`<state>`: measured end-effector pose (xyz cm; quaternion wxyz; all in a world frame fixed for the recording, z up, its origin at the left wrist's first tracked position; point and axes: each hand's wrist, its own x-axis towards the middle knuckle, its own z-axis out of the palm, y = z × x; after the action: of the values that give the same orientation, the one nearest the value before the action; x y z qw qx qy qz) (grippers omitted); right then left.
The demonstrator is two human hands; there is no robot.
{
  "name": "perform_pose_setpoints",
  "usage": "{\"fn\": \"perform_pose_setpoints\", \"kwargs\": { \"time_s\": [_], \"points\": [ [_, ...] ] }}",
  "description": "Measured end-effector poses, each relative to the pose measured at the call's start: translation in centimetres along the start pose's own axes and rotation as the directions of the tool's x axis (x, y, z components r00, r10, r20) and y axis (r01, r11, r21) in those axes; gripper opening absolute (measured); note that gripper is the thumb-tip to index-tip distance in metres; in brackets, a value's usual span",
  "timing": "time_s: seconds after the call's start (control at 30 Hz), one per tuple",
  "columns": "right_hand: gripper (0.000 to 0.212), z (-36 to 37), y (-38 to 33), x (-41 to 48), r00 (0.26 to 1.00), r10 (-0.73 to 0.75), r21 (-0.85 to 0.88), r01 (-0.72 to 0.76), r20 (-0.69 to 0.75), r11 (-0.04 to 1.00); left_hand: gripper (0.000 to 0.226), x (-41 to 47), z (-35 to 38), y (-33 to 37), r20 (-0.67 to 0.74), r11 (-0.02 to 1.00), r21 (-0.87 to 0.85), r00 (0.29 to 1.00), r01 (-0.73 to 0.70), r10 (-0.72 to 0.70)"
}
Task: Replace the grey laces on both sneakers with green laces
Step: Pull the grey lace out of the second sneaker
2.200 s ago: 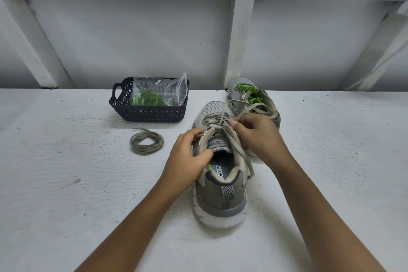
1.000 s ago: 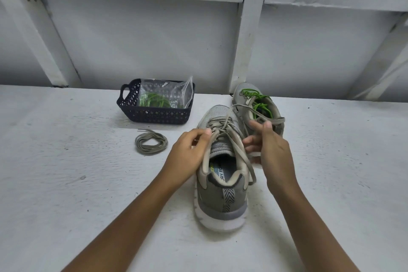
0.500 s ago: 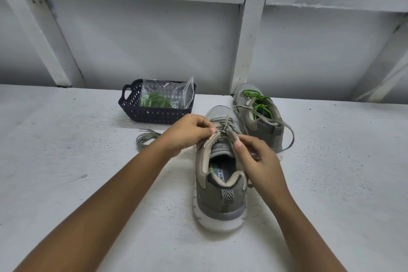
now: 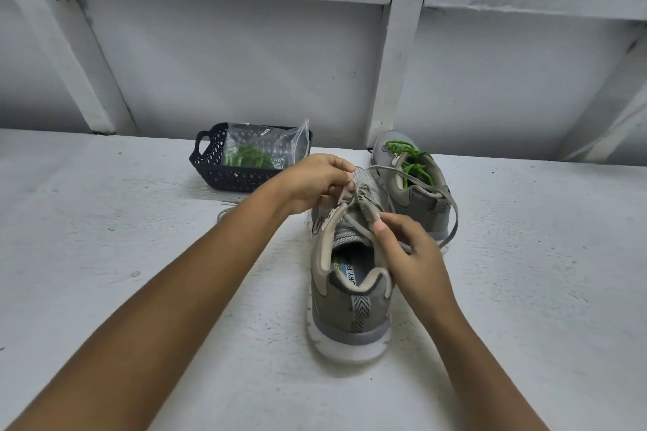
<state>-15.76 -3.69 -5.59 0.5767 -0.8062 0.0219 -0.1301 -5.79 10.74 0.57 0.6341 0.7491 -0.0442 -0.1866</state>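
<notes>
A grey sneaker (image 4: 350, 308) stands in the middle with its heel toward me, still threaded with a grey lace (image 4: 451, 217) whose free end loops out to the right. My left hand (image 4: 315, 185) pinches the lace at the eyelets near the toe end. My right hand (image 4: 409, 248) holds the sneaker's right eyelet flap between thumb and fingers. Behind it, a second grey sneaker (image 4: 416, 192) carries green laces (image 4: 411, 163).
A dark mesh basket (image 4: 217, 175) at the back left holds a clear bag with a green lace (image 4: 252, 157). A removed grey lace (image 4: 224, 212) lies mostly hidden behind my left forearm. A white wall with beams rises behind the white table.
My left hand moved forward from the tongue to the front eyelets and pinched the lace. My right hand dropped from the raised lace to the shoe's right flap; the free lace end fell right.
</notes>
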Motion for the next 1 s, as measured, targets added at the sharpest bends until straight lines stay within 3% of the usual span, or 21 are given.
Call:
{"fn": "perform_pose_setpoints", "kwargs": {
  "time_s": [0.07,0.17,0.23,0.33,0.47,0.6,0.77,0.9,1.0],
  "points": [
    [0.015,-0.1,0.0,0.0,1.0,0.004,0.01,-0.004,0.004,1.0,0.013,-0.4,-0.1,-0.6,-0.022,1.0,-0.024,1.0,-0.009,0.009],
    [0.015,-0.1,0.1,0.1,1.0,0.01,0.024,-0.01,0.008,1.0,0.006,-1.2,-1.0,-1.7,-0.111,0.977,0.21,0.991,-0.045,0.07],
    [0.016,-0.1,0.2,0.1,1.0,0.011,0.033,-0.012,0.007,0.999,0.004,-1.8,-1.7,-2.3,-0.085,0.962,0.269,0.994,-0.048,0.074],
    [0.016,-0.1,0.2,0.1,1.0,0.01,0.035,-0.011,0.009,0.999,0.005,-2.5,-1.5,-3.0,-0.015,0.96,0.269,0.996,-0.082,0.089],
    [0.018,-0.1,0.2,0.1,1.0,0.013,0.038,-0.014,0.01,0.999,0.017,-2.2,-0.8,-3.0,-0.097,0.973,0.165,0.979,-0.162,0.179],
    [0.019,-0.1,0.1,0.1,1.0,0.022,0.038,-0.023,0.017,0.999,0.018,-1.1,-1.1,-1.9,-0.163,0.984,0.142,0.978,-0.104,0.127],
    [0.018,-0.1,0.1,0.1,1.0,0.024,0.043,-0.025,0.017,0.999,0.021,0.4,-1.3,-1.0,-0.147,0.932,0.36,0.983,-0.047,0.106],
    [0.017,-0.2,0.2,0.1,0.999,0.029,0.042,-0.03,0.02,0.999,0.006,-0.1,-1.9,-1.4,-0.108,0.866,0.469,0.961,-0.175,0.253],
    [0.019,-0.3,0.2,0.2,0.999,0.032,0.043,-0.033,0.022,0.999,0.016,-1.0,-3.1,-2.6,-0.032,0.831,0.47,0.935,-0.299,0.354]
  ]
}}
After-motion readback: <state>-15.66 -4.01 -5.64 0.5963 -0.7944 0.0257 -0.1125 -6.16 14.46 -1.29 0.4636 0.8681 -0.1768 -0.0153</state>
